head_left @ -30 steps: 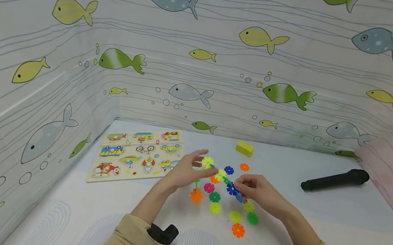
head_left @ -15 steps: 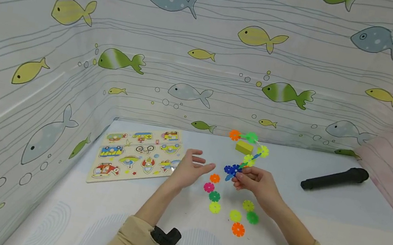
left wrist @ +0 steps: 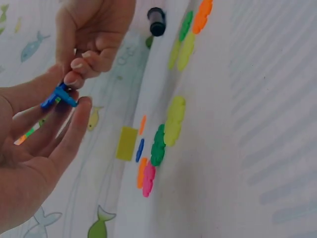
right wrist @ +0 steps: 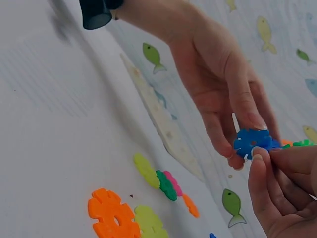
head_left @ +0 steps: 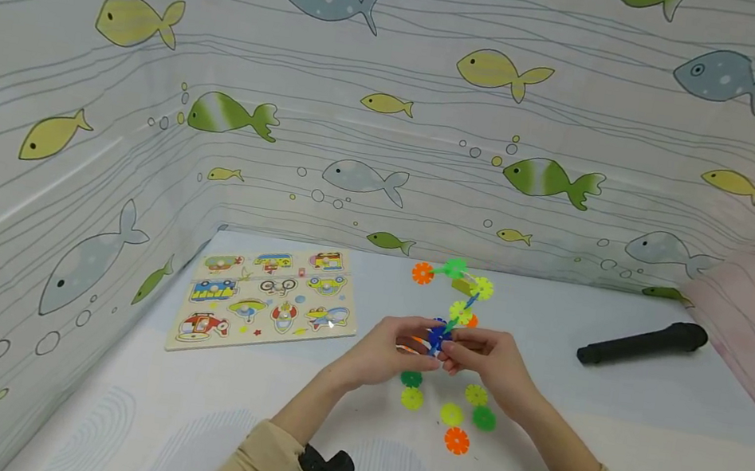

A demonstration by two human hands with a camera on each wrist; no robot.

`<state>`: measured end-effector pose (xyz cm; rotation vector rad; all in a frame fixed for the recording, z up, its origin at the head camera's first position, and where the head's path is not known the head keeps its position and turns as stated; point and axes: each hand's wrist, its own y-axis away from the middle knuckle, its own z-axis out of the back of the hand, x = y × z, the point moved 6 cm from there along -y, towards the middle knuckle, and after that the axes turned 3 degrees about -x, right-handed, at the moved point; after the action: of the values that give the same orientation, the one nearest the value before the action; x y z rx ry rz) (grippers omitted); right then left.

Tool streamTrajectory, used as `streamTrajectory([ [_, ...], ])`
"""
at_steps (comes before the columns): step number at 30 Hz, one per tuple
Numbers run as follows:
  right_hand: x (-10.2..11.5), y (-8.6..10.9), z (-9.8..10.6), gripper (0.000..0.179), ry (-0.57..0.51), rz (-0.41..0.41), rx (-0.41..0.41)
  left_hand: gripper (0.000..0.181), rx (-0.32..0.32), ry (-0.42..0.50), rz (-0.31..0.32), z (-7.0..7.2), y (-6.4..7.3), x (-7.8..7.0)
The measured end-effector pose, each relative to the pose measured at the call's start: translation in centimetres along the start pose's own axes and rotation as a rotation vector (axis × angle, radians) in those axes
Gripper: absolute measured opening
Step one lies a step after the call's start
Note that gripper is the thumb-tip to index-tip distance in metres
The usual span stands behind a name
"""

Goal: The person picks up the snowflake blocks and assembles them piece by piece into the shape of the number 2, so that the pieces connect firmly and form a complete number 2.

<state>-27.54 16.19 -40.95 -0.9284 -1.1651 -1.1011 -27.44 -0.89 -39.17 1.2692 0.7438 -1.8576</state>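
Observation:
A chain of interlocking snowflake discs [head_left: 482, 288] rises from my hands above the table, curving from blue through yellow and green to an orange end. My right hand [head_left: 493, 360] pinches its lower blue part between thumb and fingers. From the other side, my left hand [head_left: 386, 353] pinches the same blue part. One blue disc [right wrist: 252, 143] faces the right wrist view, with fingertips of both hands on it. In the left wrist view the blue discs [left wrist: 64, 95] appear edge-on and partly covered by fingers. Which slots join is hidden.
Loose discs, among them an orange one [head_left: 456, 441] and a dark green one [head_left: 411, 379], lie below the hands. A wooden vehicle puzzle board [head_left: 267, 300] lies left, a black microphone [head_left: 643, 344] right. Behind the chain is a yellow block [left wrist: 127, 144].
My right hand lifted the chain upright off the left hand's side, then brought it slightly left. My left hand, apart from it half a second ago, now grips the blue end.

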Motion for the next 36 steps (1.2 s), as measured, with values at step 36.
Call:
streamTrajectory([
  [36, -1.9, 0.0, -0.7, 0.023, 0.568, 0.044, 0.37, 0.053, -0.182, 0.006, -0.009, 3.4, 0.4, -0.4],
])
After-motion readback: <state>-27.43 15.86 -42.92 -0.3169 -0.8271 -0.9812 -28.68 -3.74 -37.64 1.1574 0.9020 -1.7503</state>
